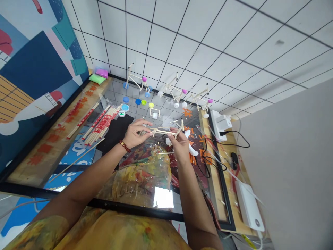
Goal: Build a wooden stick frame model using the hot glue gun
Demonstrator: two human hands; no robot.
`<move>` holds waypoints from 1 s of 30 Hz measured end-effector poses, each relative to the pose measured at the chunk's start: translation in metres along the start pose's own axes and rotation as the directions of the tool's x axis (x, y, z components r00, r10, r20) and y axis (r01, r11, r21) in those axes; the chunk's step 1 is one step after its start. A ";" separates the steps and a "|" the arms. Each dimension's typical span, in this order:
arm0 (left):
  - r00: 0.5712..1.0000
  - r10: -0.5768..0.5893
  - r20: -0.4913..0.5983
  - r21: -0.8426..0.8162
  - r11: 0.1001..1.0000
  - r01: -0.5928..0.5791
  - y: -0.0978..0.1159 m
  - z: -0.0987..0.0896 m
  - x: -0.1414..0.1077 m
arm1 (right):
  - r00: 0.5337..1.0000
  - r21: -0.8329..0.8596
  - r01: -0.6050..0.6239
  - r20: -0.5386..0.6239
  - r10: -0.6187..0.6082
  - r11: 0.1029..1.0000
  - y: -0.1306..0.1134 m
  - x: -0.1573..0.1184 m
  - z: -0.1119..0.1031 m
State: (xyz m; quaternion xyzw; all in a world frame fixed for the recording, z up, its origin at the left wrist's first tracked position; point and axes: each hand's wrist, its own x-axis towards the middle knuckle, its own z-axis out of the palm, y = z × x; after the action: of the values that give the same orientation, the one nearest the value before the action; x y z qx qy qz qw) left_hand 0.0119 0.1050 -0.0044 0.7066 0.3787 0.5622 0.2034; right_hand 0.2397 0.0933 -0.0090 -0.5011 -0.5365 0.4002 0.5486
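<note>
Above the glass tabletop I hold a small frame of pale wooden sticks (pixel 164 132) between both hands. My left hand (pixel 135 133) pinches its left end with thumb and fingertips; a red bead bracelet is on that wrist. My right hand (pixel 180 144) grips its right end, where a short black-tipped stick (pixel 182 124) stands upright. A white round cap (pixel 168 141) shows by the right thumb. Beside the right hand lies a white tool (pixel 193 150) that looks like a glue gun, partly hidden. Below the frame lies a loose stick (pixel 166 153) among small scraps.
Several stick models with caps and pink balls, one a model (pixel 140 81) at left, stand along the back. Coloured caps (pixel 138 101) lie before them. Wrapped chopsticks (pixel 102 125) and black sheet (pixel 118 133) are left. Power strip (pixel 218 125) and cables (pixel 208 152) line the right.
</note>
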 end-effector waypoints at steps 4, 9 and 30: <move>1.000 0.004 -0.004 0.002 1.000 -0.004 -0.001 0.001 -0.001 | 1.000 0.000 0.007 -0.002 -0.007 1.000 0.001 0.000 0.000; 1.000 0.017 0.017 -0.008 1.000 -0.017 -0.001 0.002 -0.001 | 1.000 0.012 0.010 -0.001 -0.010 1.000 0.002 0.000 -0.001; 0.996 -0.071 0.061 -0.002 0.997 0.071 -0.005 0.002 -0.002 | 0.999 -0.022 0.050 -0.009 -0.050 0.999 0.005 0.001 -0.002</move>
State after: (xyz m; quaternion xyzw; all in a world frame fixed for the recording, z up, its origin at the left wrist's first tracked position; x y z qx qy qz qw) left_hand 0.0125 0.1064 -0.0099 0.7090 0.3961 0.5336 0.2361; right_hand 0.2423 0.0949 -0.0138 -0.4955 -0.5503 0.3781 0.5556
